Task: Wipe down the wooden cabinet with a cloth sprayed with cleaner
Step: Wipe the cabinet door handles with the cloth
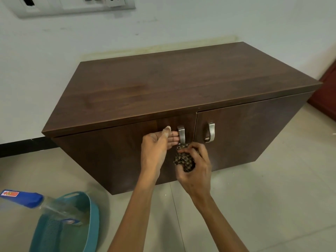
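Nearest, bottom left on the pale tiled floor [254, 197], sits a teal basket [95, 211] w/ a handle slot in its rim. A clear spray bottle [27, 198] w/ a blue cap lies tilted across it, cap end sticking out past the rim to the left. Both bare forearms come up from the bottom edge toward the cabinet front. The right hand [197, 169] is curled tight round a bunched, dark patterned cloth [183, 160]. The cloth sits in that grip against the front of the left door, just below the left handle [181, 136]. The top of the wad is at the handle's lower end (touching or just short of it, can't tell). The left hand [156, 145] is just left of the right one, thumb up, fingers [172, 138] straight & together, tips at the handle's left edge; it holds nothing. The two hands are close, but contact btwn them isn't clear. The cabinet [172, 82] is low, dark brown wood, standing on the floor w/ its back to a white wall [72, 42]. It has two doors, each w/ one curved metal handle near the centre gap. The right handle [211, 132] is apart from both hands. Farther back, a black skirting strip [21, 146] runs along the wall base at left. A switch & socket plate [72, 4] sits at top left, cut off by the frame. A reddish-brown panel [329, 91], maybe a door, shows at the far right edge.
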